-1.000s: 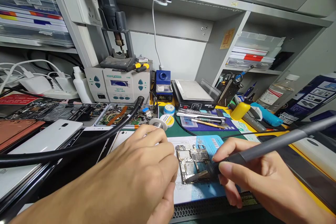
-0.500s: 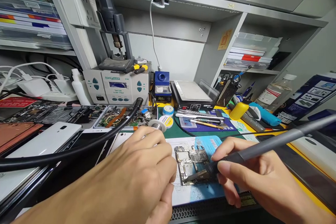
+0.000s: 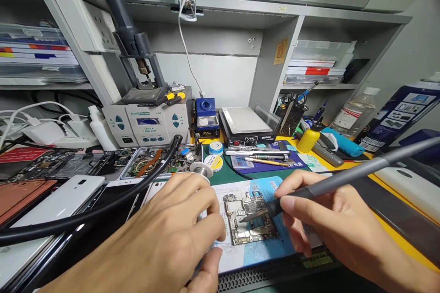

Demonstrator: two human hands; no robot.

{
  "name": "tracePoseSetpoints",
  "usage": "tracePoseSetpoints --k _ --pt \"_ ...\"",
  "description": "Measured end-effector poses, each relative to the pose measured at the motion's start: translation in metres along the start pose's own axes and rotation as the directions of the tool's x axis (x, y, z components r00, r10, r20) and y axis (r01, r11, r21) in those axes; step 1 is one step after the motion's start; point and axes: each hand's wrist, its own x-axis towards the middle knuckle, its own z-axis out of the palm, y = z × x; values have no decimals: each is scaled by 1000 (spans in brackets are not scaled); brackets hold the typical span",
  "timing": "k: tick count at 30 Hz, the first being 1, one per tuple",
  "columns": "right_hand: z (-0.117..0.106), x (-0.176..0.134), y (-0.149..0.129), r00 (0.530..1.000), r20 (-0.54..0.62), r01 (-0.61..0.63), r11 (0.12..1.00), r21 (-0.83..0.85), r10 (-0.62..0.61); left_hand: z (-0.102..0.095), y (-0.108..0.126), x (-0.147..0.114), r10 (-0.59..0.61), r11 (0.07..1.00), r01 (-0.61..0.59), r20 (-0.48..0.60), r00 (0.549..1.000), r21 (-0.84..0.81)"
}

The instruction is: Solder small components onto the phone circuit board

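Note:
A soldering iron (image 3: 330, 184) with a grey handle rests in my right hand (image 3: 330, 219), which is closed round its dark grip. Its blade-shaped tip points left over the middle of a phone circuit board (image 3: 237, 234); I cannot tell whether it touches. The board lies on a white and blue card (image 3: 233, 258). Left of the board is my left hand (image 3: 178, 229), fingers bent and thumb apart from the index finger. Nothing shows between them, and the undersides of the fingers are hidden. Just beyond its knuckles sits a spool of solder wire (image 3: 201, 169).
A thick black hose (image 3: 137, 183) crosses the left side above several phones. Behind stand a hot air station (image 3: 151, 121), a blue soldering station (image 3: 205, 119) and a hot plate (image 3: 245, 121). Tweezers and pens lie on a purple mat (image 3: 297, 160). A yellow bottle (image 3: 308, 139) stands at the right.
The iron's tip has moved up from the board's lower left corner to its middle. My left thumb has parted from the index finger. The whole view has shifted slightly.

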Motion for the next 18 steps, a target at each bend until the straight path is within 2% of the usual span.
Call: tracePoseSetpoints --k 5,9,12,18 --pt "-6 5 4 1000 -18 2 1000 29 -1 0 -3 0 54 998 -54 18 998 -38" --pt "-8 7 5 1000 -27 -2 1000 28 2 5 -1 1 -38 995 36 -26 999 -91" --pt "-9 7 6 1000 -26 1 1000 -2 -2 6 1 3 -31 993 27 -33 999 -115" --pt "-9 6 3 999 -14 40 999 -36 -40 -1 -1 7 47 999 -48 46 998 11"
